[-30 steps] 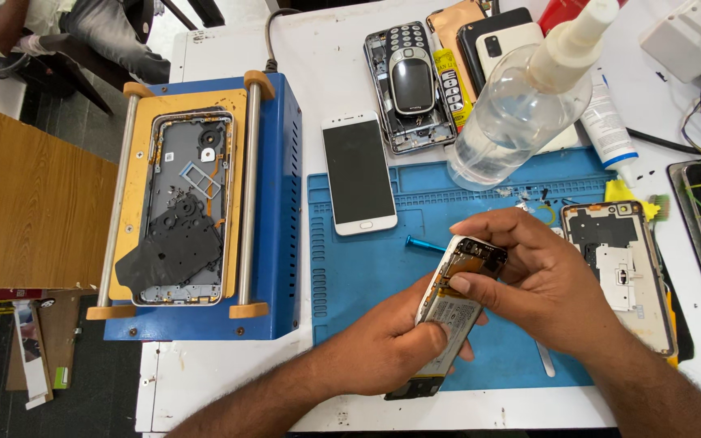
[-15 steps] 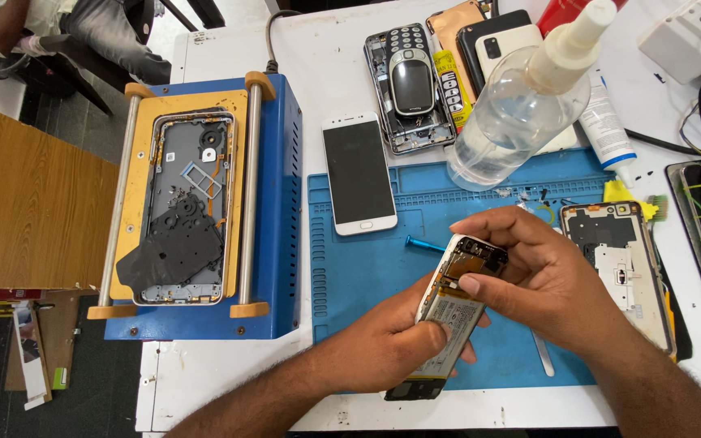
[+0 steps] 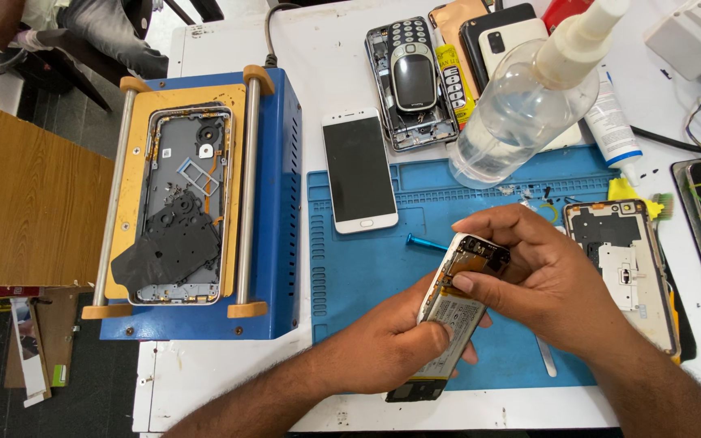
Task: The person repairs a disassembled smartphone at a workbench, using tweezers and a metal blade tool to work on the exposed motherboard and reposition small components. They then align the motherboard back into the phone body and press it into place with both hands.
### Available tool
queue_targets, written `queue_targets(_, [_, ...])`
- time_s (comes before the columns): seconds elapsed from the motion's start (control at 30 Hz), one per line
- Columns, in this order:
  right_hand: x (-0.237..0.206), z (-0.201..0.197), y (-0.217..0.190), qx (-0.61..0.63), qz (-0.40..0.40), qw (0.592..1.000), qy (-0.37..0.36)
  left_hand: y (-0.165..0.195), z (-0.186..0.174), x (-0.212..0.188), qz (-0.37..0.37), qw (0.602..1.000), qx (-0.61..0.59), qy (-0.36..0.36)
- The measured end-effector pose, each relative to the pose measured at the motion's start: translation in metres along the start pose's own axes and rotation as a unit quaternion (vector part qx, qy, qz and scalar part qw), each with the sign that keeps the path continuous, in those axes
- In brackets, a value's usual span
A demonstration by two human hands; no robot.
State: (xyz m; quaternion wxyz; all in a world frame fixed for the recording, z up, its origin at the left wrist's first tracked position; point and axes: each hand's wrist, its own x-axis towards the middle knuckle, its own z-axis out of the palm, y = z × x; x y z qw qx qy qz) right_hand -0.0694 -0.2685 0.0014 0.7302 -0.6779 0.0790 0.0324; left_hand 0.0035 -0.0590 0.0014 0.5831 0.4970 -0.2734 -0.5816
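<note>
Open phone [image 3: 454, 312], back off, battery showing, held tilted above blue mat [image 3: 367, 268], near front table edge. Left hand [image 3: 387, 353] wraps lower half, thumb on battery. Right hand [image 3: 549, 280] pinches top end, fingers closed over camera part. Best way, I think: hold steady, press soft, no bending. Fingertips under phone hidden. Bottom end dark, hard to see. Small blue tool [image 3: 425, 241] lies just beside. White phone [image 3: 359, 170] and clear bottle [image 3: 525, 105] farther back.

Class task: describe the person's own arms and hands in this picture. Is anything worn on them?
Both hands, left and right, are bare: no gloves, rings or watch show. Both forearms are uncovered as far as the picture's edge, with no sleeve in view. Fingernails are short and unpainted.
</note>
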Motion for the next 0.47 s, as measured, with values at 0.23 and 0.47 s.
queue_targets(0.23, [-0.0022,-0.0021,0.0033,-0.026,0.007,1.000,-0.006,-0.0038,0.0008,-0.0016,-0.016,0.999,-0.034,0.004])
queue_targets(0.47, [-0.0024,-0.0001,0.0016,-0.012,-0.007,1.000,-0.018,-0.0034,-0.0002,-0.0029,-0.016,1.000,-0.022,0.002])
